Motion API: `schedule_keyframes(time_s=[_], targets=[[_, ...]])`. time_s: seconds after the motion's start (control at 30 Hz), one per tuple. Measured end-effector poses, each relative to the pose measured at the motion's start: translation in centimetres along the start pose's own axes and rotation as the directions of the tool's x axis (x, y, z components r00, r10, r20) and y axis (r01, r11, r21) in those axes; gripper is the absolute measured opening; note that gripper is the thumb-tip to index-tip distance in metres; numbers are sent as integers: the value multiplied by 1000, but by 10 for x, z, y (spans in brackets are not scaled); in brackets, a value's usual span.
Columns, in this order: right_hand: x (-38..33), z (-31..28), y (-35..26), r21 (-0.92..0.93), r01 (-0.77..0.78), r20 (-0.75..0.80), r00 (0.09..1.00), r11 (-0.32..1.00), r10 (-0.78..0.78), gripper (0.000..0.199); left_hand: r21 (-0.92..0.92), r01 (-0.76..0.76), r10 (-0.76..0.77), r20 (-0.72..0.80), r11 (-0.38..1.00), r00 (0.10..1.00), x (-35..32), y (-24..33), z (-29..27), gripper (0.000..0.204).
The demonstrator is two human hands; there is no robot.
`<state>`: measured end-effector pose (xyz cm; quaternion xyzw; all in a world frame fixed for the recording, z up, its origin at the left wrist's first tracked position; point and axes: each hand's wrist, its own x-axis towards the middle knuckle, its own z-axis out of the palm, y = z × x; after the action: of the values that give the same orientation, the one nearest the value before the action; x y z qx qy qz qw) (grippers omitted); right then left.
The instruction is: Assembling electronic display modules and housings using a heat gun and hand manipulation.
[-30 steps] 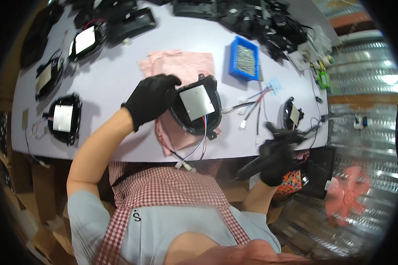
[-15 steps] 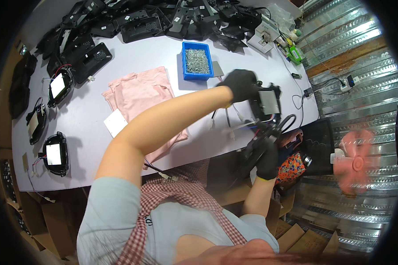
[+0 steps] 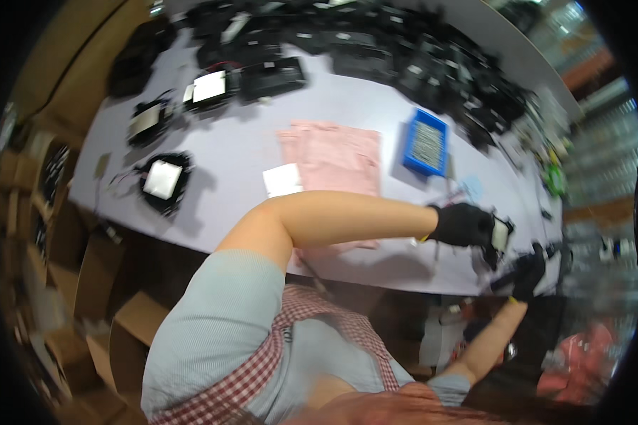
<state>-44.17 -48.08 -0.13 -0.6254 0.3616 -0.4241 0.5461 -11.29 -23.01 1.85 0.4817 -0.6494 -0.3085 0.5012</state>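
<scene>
My left hand (image 3: 464,225), in a black glove, is closed on the edge of a small black housing (image 3: 490,256) with a pale rectangular pad (image 3: 501,236) on it. It holds this piece over the right end of the table. My right hand (image 3: 529,275), also black-gloved, is just to the right and nearer the table's front edge. Its fingers are curled around something dark, but motion blur hides what kind of thing it is. Loose wires hang beside the left hand.
A blue tray (image 3: 424,172) of small metal screws stands behind my left hand. A folded pink cloth (image 3: 340,152) lies mid-table with a white card (image 3: 282,178). Similar padded black units (image 3: 164,178) sit at the left; black housings (image 3: 361,58) pile along the back.
The view has turned, so the table's contents appear farther right. Both hands remain close together; the right hand has moved from below the table edge up beside the housing. The left keeps its hold.
</scene>
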Motion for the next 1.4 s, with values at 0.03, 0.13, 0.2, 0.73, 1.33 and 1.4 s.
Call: schedule_keyframes(time_s=[0.03, 0.13, 0.2, 0.73, 1.33, 1.4], targets=[[-2, 0, -3, -125, 28, -43, 999, 992, -34, 34, -17, -2, 2, 23, 1000, 1000, -29, 11, -13, 39], [2, -3, -2, -94, -38, -139, 990, 995, 24, 32, -28, 162, -158, 111, 986, 981, -107, 46, -58, 40], [5, 10, 1, -177, -60, -113, 993, 982, 40, 34, -19, 275, -272, 98, 961, 957, -157, 62, -92, 40], [-27, 89, -59, -376, -150, 234, 939, 914, 251, 27, 708, 665, -236, -707, -240, 667, -360, 36, -349, 27], [-121, 259, -110, -138, -59, 367, 924, 989, 107, 49, 465, 856, -699, -690, -228, 189, -344, -40, -478, 35], [-128, 269, -113, 28, -194, 410, 897, 981, 166, 56, 543, 816, -665, -686, -199, 295, -344, -51, -481, 30]])
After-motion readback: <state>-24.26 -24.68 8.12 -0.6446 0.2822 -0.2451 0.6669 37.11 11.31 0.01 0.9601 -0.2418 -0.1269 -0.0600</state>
